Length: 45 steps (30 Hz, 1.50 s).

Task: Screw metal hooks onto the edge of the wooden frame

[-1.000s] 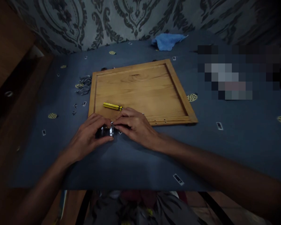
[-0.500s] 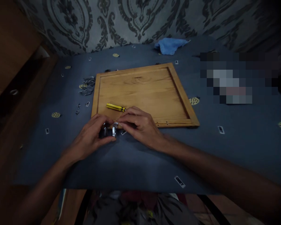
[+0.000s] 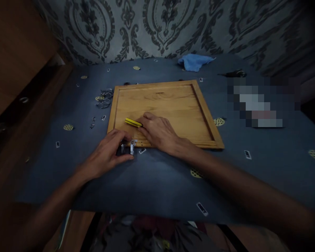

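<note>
One curved left hand clamps thumb and fingers on a silver metal fitting at a framed wooden panel's near edge; the palm-down right hand meets a yellow-handled tool above it, grip unclear, long axis slanting, handle leftward.

The framed panel reads to me over the feed as wood, its grain visible, fairly smooth with a faint satin sheen. The fitting at its near edge is bright metal, glossy enough to send highlights back to me. I take the yellow handle for smooth plastic. The loose curved pieces look like metal with some shine, the small screws like metal too. The rag is matt, creased cloth. The bench has a matt, printed top surface; cloth or plastic, I cannot tell.
</note>
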### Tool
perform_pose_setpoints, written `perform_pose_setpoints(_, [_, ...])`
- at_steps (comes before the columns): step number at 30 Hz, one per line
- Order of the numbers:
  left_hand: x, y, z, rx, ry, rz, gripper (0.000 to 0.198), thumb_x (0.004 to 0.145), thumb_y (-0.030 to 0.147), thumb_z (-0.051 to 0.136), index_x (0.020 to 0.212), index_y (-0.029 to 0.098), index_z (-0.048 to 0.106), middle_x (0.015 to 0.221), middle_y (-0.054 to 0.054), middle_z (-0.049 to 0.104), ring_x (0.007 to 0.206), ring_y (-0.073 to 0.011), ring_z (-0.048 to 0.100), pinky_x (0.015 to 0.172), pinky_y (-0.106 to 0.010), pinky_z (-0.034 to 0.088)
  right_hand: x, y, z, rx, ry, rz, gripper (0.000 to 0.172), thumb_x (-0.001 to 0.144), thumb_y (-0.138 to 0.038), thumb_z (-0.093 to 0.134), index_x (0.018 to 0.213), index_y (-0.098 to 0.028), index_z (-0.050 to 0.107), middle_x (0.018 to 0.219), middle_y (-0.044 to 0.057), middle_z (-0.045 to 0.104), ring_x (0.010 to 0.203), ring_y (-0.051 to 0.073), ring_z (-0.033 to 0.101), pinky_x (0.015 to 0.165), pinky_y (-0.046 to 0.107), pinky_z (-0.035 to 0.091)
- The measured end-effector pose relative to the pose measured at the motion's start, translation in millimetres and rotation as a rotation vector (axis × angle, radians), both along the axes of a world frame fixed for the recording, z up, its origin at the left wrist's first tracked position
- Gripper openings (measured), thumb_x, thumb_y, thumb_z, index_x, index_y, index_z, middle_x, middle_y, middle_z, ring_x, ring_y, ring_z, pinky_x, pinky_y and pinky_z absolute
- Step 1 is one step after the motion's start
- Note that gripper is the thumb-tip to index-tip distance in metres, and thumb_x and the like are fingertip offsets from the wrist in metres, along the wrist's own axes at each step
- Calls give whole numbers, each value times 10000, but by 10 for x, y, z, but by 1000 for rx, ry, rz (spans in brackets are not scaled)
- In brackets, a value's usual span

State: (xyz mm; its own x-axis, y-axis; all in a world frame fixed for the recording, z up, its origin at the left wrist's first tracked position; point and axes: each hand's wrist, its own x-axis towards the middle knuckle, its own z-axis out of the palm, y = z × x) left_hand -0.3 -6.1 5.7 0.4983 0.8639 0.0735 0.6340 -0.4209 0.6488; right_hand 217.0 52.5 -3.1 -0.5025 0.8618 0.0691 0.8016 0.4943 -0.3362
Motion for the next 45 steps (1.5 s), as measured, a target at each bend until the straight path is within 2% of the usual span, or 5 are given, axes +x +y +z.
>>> perform_pose_setpoints(3, [4,-4,4,6,-8,-10,353,911,456,746,1141,223,612,1134,-63,686,1088,-257,665,976,-417,563,105,-7,-31,78,229,-11,239,974,-163,578,1170,-147,715,1061,125,696,876,248,678,755,369,526])
perform_pose_setpoints(6, [4,-15,-1,8,-3,-2,329,925,457,732,1137,237,608,1151,-57,678,1104,-256,657,982,-429,559,231,-97,19,145,671,-59,179,955,-229,649,1124,-190,693,974,60,679,802,204,668,755,364,569])
perform_pose_setpoints(12, [5,-12,24,-28,11,20,365,907,495,743,1133,238,618,1135,-58,688,1068,-257,678,950,-442,579,281,-397,181,-131,1173,-137,250,926,-457,744,1038,-261,636,950,-4,669,628,114,643,593,283,604])
perform_pose_setpoints(30, [16,-22,56,-33,35,31,380,915,526,723,1148,245,619,1137,-46,694,1039,-249,673,929,-421,571,137,-546,76,-208,1246,-130,330,892,-567,750,978,-284,603,838,-11,666,665,173,717,619,346,669])
perform_pose_setpoints(45, [8,-23,38,-12,31,9,380,925,537,713,1151,249,610,1127,-50,684,1025,-245,668,919,-418,569,135,-548,47,-223,1237,-103,160,926,-342,740,983,-271,608,864,-22,662,700,155,728,642,301,646])
